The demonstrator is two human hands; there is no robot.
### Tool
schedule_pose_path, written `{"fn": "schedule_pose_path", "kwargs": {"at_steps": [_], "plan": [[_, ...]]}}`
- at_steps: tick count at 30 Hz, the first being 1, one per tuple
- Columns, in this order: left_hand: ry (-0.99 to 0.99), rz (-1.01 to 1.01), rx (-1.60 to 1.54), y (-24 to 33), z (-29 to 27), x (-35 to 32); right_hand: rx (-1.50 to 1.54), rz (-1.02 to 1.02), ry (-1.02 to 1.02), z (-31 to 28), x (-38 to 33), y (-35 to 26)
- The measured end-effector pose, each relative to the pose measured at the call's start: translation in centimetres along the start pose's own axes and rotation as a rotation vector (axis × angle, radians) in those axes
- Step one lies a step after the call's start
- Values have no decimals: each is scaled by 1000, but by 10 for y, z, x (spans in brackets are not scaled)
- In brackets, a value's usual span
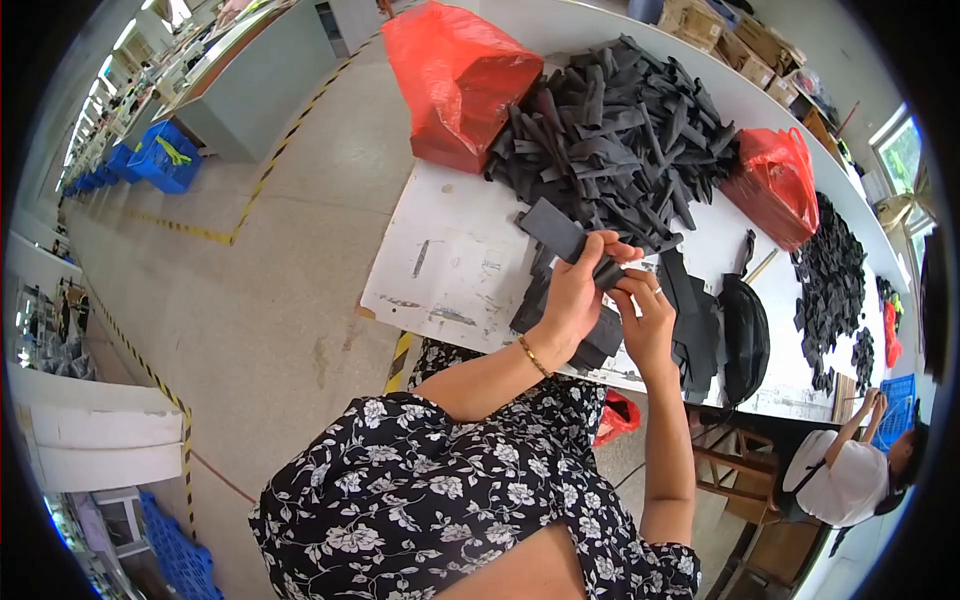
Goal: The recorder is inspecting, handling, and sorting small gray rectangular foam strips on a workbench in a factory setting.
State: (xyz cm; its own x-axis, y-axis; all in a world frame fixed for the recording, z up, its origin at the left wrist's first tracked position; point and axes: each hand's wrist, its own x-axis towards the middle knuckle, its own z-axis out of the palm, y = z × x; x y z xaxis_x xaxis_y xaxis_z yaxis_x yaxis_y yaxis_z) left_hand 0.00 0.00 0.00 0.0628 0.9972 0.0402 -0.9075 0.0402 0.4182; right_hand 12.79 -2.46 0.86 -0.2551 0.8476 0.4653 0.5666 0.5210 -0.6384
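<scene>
A flat dark strip (553, 229) is held up over the table edge, its far end pointing up and left. My left hand (575, 297) grips it, thumb on top and fingers wrapped round. My right hand (645, 315) pinches the strip's near end, which looks curled or folded between the two hands. Below them, flat dark pieces (597, 340) lie stacked at the table's near edge. More flat dark pieces (690, 325) lie just right of my right hand. Beyond my hands rises a big heap of dark strips (620, 130). The strip's exact material is unclear.
A red plastic bag (455, 85) stands at the heap's left, another red bag (780, 185) at its right. A black bag-like bundle (745, 340) lies on the white table (420, 265). Farther right are another dark heap (832, 285) and a seated person (840, 475) at work.
</scene>
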Motion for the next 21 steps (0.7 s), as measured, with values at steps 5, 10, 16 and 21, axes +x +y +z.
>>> {"fn": "schedule_pose_path", "kwargs": {"at_steps": [5, 10, 16, 21], "plan": [[23, 41, 34, 9, 3, 2, 529, 343, 337, 37, 3, -18], [-100, 227, 70, 40, -3, 19, 721, 546, 575, 13, -5, -19], [-281, 92, 84, 48, 3, 10, 421, 199, 481, 14, 13, -42], [-182, 106, 60, 70, -47, 12, -5, -206, 494, 8, 3, -40]]}}
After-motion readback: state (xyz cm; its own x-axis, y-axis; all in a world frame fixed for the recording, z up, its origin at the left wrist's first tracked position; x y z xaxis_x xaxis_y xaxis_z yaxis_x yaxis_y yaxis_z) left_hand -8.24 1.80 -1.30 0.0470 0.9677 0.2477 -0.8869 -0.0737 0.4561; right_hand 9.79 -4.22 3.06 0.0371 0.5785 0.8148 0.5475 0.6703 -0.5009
